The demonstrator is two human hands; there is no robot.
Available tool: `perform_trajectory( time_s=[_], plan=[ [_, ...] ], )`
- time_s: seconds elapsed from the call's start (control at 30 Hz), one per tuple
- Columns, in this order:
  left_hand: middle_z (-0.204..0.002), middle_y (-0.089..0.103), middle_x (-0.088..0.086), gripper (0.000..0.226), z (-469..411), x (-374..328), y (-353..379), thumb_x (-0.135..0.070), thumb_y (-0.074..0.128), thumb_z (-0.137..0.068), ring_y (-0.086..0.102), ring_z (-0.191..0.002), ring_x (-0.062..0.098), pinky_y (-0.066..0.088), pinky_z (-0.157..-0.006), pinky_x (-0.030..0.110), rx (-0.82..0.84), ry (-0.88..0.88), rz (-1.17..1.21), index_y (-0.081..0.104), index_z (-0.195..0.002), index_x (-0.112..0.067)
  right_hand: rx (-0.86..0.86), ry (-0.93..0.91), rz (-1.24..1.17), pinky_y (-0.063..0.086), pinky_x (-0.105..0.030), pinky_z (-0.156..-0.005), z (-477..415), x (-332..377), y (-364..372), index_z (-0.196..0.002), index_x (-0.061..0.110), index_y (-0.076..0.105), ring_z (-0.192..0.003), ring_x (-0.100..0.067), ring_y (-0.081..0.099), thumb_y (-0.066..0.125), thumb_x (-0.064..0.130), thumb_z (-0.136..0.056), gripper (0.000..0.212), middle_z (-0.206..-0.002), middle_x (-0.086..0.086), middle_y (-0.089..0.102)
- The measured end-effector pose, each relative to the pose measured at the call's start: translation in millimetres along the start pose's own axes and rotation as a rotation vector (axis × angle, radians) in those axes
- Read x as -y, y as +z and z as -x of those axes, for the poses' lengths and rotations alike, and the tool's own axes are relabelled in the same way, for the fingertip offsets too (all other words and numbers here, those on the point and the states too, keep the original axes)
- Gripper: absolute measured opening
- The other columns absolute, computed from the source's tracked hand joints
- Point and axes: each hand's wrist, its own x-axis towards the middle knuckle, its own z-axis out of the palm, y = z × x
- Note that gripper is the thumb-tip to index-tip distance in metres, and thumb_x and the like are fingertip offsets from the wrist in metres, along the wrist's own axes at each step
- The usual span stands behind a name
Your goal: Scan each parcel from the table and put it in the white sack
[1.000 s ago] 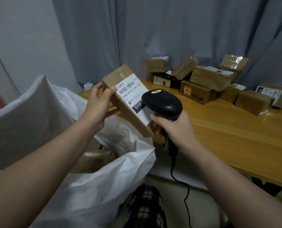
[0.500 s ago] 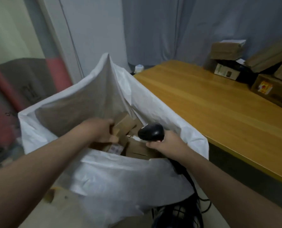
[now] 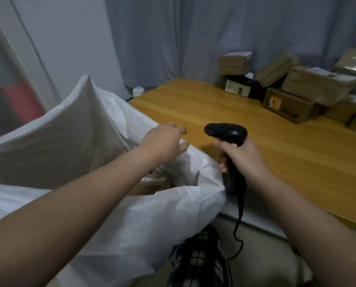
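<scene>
Though labels show on several parcels [image 3: 318, 83], print too blurred to read: white slips on top boxes, yellow-red sticker on brown box [image 3: 289, 105], pale panel on dark box [image 3: 236, 88]. Parcels heaped at far right of tabletop [image 3: 204, 108], against curtain [image 3: 173, 38]. Wide bare wood between heap and hands. Left grip [image 3: 164, 141] empty, fingers loose, over white sack [image 3: 69, 141] rim beside tabletop's near edge. Brown parcel [image 3: 150, 186] partly visible inside sack. Right grip [image 3: 241, 160] wrapped round black scanner [image 3: 227, 131] handle, above tabletop edge; cable [image 3: 238, 224] hanging down.
</scene>
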Motion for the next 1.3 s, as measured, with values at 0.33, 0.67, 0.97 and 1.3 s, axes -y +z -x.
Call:
perform_trajectory(
  time_s=[0.33, 0.67, 0.97, 1.3],
  plan=[
    [-0.131, 0.051, 0.009, 0.046, -79, -191, 8, -0.043, 0.047, -0.097, 0.051, -0.116, 0.030, 0.047, -0.091, 0.040, 0.000, 0.339, 0.137, 0.045, -0.138, -0.021, -0.427, 0.299, -0.118, 0.057, -0.036, -0.069, 2, -33, -241, -0.092, 0.011, 0.060, -0.083, -0.024, 0.061, 0.075, 0.030, -0.081, 0.027, -0.090, -0.009, 0.061],
    [-0.131, 0.048, 0.006, 0.043, -194, -297, 52, -0.035, 0.047, -0.099, 0.050, -0.116, 0.025, 0.046, -0.090, 0.037, 0.155, 0.441, 0.278, 0.044, -0.138, -0.019, -0.513, 0.446, 0.272, 0.046, -0.036, -0.087, -80, -94, -324, -0.137, 0.012, 0.031, -0.104, -0.023, 0.056, 0.085, 0.048, -0.064, 0.098, -0.124, -0.008, 0.056],
    [-0.140, 0.040, 0.009, 0.046, -212, -314, 13, -0.028, 0.045, -0.100, 0.048, -0.121, 0.027, 0.043, -0.097, 0.036, 0.546, 0.374, 0.228, 0.036, -0.143, -0.015, -0.321, 0.706, 0.656, 0.039, -0.046, -0.105, -73, -66, -312, -0.152, 0.027, -0.008, -0.131, -0.035, 0.038, 0.073, 0.059, -0.073, 0.118, -0.142, -0.014, 0.035],
    [-0.134, 0.041, 0.011, 0.048, -272, -289, -34, -0.029, 0.047, -0.098, 0.049, -0.117, 0.031, 0.044, -0.092, 0.040, 0.455, 0.180, 0.256, 0.037, -0.143, -0.014, -0.285, 0.395, 0.759, 0.029, -0.043, -0.113, -143, 15, -328, -0.151, 0.018, 0.015, -0.138, -0.030, 0.028, 0.065, 0.045, -0.084, 0.088, -0.149, -0.014, 0.029]
  ],
)
